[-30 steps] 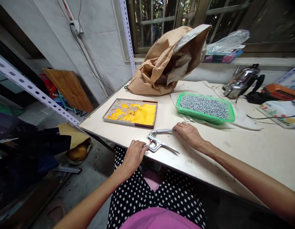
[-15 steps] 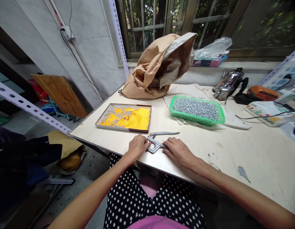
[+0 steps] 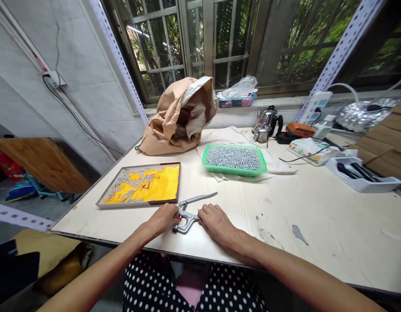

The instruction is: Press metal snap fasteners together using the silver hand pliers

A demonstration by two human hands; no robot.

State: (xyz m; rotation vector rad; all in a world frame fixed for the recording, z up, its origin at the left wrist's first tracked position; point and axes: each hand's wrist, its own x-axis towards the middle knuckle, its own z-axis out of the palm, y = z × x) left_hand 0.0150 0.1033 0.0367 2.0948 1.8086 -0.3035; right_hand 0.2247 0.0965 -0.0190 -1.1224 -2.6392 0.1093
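My left hand [image 3: 161, 220]: thumb and fingers drawn together at the head of the plier-like tool [image 3: 188, 222]; a red bit [image 3: 180, 218] shows by my fingertips, but exactly what I pinch there is hidden.
My right hand [image 3: 216, 221]: fingers curled over the end of the lower handle, palm down, close above the table [image 3: 239, 203].
The tool: between my two hands and touched by both; I cannot tell whether it rests on the wood or sits just above it.
Upper handle [image 3: 200, 197]: just beyond my right fingers, spread from the lower one, with no hand on it; the spring [image 3: 184, 206] shows near the head.
Handling it well: I would judge it best to steady the head with the left, let the right govern the handle, and keep fingertips out of the spring and the gap between handles.
Shallow tray [image 3: 168, 182]: just beyond and left of my left grip, small metal pins [image 3: 118, 184] strewn mostly on its left side.
Green basket [image 3: 220, 168]: beyond my right grip, well apart, filled with similar pins [image 3: 234, 157].
Paper bag [image 3: 168, 117]: farther out, behind the tray, mouth open.
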